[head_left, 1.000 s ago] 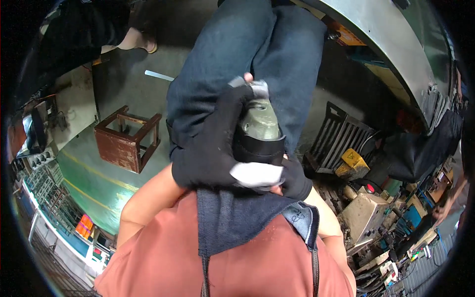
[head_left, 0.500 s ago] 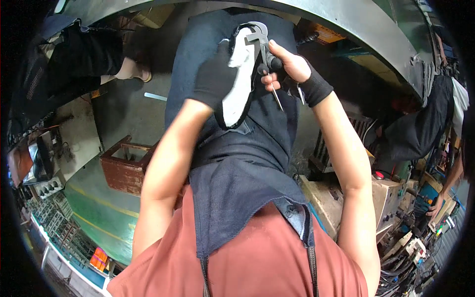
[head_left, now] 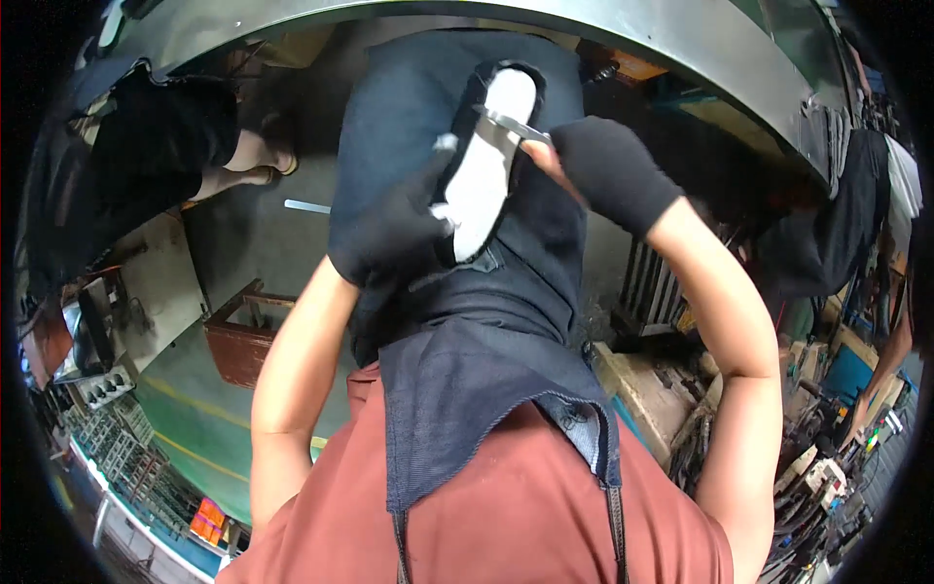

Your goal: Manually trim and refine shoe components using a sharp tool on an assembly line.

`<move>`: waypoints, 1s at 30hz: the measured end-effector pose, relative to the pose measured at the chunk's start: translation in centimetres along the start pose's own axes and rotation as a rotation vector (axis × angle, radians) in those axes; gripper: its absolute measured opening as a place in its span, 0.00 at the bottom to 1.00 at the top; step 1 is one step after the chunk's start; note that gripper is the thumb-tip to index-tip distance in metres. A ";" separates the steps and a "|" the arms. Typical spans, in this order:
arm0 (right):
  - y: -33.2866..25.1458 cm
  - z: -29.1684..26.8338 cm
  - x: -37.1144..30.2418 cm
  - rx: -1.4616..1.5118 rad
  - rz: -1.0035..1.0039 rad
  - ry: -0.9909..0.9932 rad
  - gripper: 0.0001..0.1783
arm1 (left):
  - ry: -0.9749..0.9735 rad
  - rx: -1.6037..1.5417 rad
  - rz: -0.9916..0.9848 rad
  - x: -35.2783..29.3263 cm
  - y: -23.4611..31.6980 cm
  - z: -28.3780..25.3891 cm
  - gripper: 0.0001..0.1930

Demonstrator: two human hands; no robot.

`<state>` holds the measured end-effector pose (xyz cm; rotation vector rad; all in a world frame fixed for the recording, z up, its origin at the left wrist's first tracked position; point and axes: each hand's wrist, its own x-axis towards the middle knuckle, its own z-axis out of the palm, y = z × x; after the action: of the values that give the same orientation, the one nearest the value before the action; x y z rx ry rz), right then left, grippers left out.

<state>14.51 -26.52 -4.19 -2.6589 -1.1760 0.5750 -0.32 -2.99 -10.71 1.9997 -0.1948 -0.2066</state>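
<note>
A shoe (head_left: pixel 480 190) lies sole-side up across my lap, its white bottom ringed by a dark turned-over edge. Along its left side my left hand (head_left: pixel 397 219), in a black glove with the fingertips bare, is closed on the shoe. My right hand (head_left: pixel 603 161), gloved the same way, comes in from the right, back of the hand up. From its fingers the metal end of a pair of pincers (head_left: pixel 514 126) reaches across the white bottom toward the upper left edge. The handles are hidden under the right hand.
Beyond my knees curves a metal bench edge (head_left: pixel 389 12). A brown wooden stool (head_left: pixel 241 350) stands on the floor at left, near a pale strip (head_left: pixel 307 206). Another person's feet (head_left: pixel 261 161) show at far left. Cluttered machinery (head_left: pixel 812 467) fills the right side.
My right hand has turned over, back upward, swinging the pincers across the shoe. The shoe's near end has shifted slightly right, and my left hand has slid lower along its left side.
</note>
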 end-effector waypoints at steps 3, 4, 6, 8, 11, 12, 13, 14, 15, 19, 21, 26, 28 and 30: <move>0.7 2.0 -0.9 0.298 0.112 -0.046 0.30 | 0.141 -1.043 -0.280 6.5 1.2 0.0 0.32; 1.0 1.8 -0.6 0.612 0.186 -0.157 0.30 | 0.143 -0.439 -0.429 8.8 0.2 1.3 0.31; 2.5 -0.7 -1.7 1.013 0.385 -0.423 0.30 | 0.352 0.102 -0.409 10.4 -1.5 4.5 0.29; 4.4 -3.2 -0.5 0.468 0.152 -0.422 0.30 | 0.511 0.153 -0.288 9.9 0.7 4.9 0.29; 2.7 -8.6 0.0 0.073 -0.077 -0.222 0.29 | 0.453 0.254 -0.346 10.0 -0.2 3.5 0.28; 1.3 -9.8 -0.1 0.064 -0.082 -0.218 0.29 | 0.422 0.296 -0.322 10.0 -1.2 3.4 0.28; -0.9 -10.8 -0.6 0.163 -0.159 -0.061 0.28 | 0.434 0.293 -0.322 10.2 -2.1 3.5 0.28; -2.6 -11.2 -0.8 0.266 -0.236 0.098 0.27 | 0.409 0.304 -0.324 10.3 -3.0 3.5 0.28; -3.5 -9.7 -0.6 0.262 -0.248 0.098 0.27 | 0.387 0.315 -0.330 9.8 -3.9 3.5 0.29; -1.5 1.2 -2.4 0.676 -0.110 0.069 0.24 | 0.186 0.027 -0.249 3.8 -3.8 5.3 0.46; -1.2 3.2 -4.5 0.663 0.089 -0.097 0.25 | 0.263 0.015 -0.067 -2.2 -2.0 7.4 0.48; -2.2 6.5 -8.9 0.917 0.254 -0.269 0.29 | 0.262 -0.108 -0.206 -4.7 -7.3 8.9 0.21; -1.7 6.7 -8.9 0.989 0.353 -0.360 0.29 | 0.294 0.006 -0.156 -4.1 -9.5 10.3 0.19; -1.0 6.7 -9.5 1.033 0.553 -0.355 0.29 | 0.511 -0.235 -0.541 -0.7 -2.9 10.4 0.16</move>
<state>5.22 -32.83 -7.31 -1.9286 -0.0326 1.3262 -3.31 -10.76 -17.71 1.7662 0.6713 -0.0484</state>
